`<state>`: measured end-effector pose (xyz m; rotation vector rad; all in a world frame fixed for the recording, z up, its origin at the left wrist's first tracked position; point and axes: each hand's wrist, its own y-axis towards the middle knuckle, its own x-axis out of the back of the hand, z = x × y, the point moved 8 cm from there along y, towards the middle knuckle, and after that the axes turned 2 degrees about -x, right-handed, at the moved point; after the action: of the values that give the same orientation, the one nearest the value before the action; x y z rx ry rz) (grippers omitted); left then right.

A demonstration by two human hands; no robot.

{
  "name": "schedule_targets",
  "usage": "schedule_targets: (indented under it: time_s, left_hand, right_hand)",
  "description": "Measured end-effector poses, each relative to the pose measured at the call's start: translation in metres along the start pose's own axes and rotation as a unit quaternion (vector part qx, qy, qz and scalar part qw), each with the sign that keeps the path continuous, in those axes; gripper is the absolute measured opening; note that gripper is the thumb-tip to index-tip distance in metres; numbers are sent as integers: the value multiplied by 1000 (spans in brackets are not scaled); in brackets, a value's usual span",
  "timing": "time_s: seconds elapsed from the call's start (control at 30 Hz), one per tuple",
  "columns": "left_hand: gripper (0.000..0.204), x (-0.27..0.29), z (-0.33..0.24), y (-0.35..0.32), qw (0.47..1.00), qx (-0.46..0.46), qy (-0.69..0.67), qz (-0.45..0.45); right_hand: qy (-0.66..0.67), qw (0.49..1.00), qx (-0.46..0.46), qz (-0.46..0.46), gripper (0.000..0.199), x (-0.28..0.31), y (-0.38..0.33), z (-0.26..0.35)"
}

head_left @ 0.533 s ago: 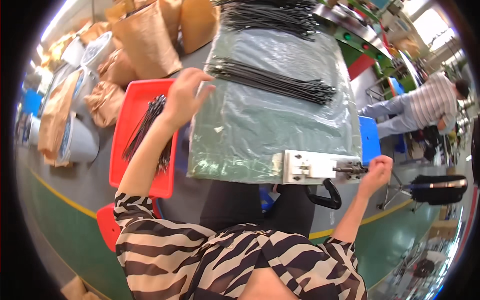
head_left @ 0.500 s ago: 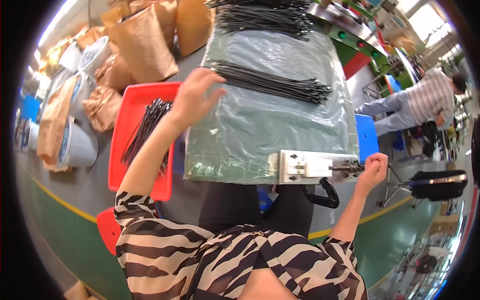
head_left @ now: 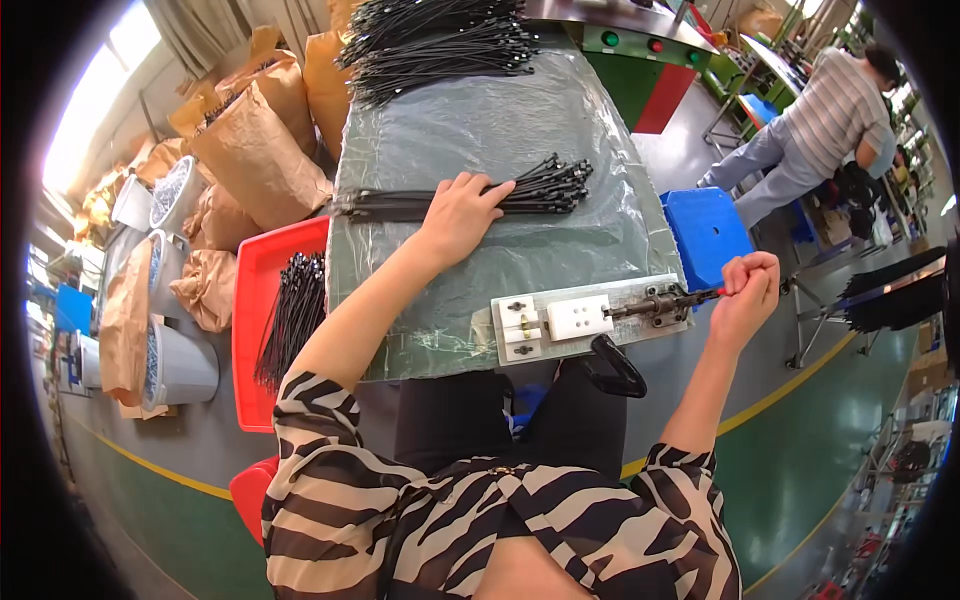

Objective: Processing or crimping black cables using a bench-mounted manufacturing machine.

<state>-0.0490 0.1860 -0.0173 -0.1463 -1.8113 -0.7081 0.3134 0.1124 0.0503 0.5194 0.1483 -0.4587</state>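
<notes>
Across the middle of the plastic-covered table (head_left: 540, 110) lies a bundle of thin black cables (head_left: 550, 187) with small end fittings. My left hand (head_left: 463, 217) rests on top of this bundle, thumb and fingers apart. Near the table's front right edge sits a metal-plate fixture (head_left: 650, 285) with a white sliding block (head_left: 580, 317) and a smaller white end block (head_left: 520, 330). My right hand (head_left: 748, 285) is closed around the red-tipped handle (head_left: 708, 294) of the fixture's push clamp. A narrow gap shows between the two white blocks.
More black cables (head_left: 440, 45) are piled at the table's far end. On the left stand a red tray (head_left: 246, 330) of cables, paper bags (head_left: 265, 150) and grey buckets (head_left: 185, 365). A blue stool (head_left: 705, 235) is at right. Another person (head_left: 835, 110) stands beyond it.
My left hand has come down to the right onto the cable bundle. The sliding block now stands apart from the end block. My right hand stays by the clamp handle. The view has shifted.
</notes>
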Motion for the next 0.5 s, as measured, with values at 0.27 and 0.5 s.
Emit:
schedule_targets:
  time_s: [0.27,0.5]
  left_hand:
    - [23,-5,-79,27,993,-93,28,-63]
    - [18,9,-119,28,977,-174,-48,-114]
  right_hand:
    - [82,996,-9,-20,16,56,32,-2]
    - [79,997,-10,-15,15,71,35,9]
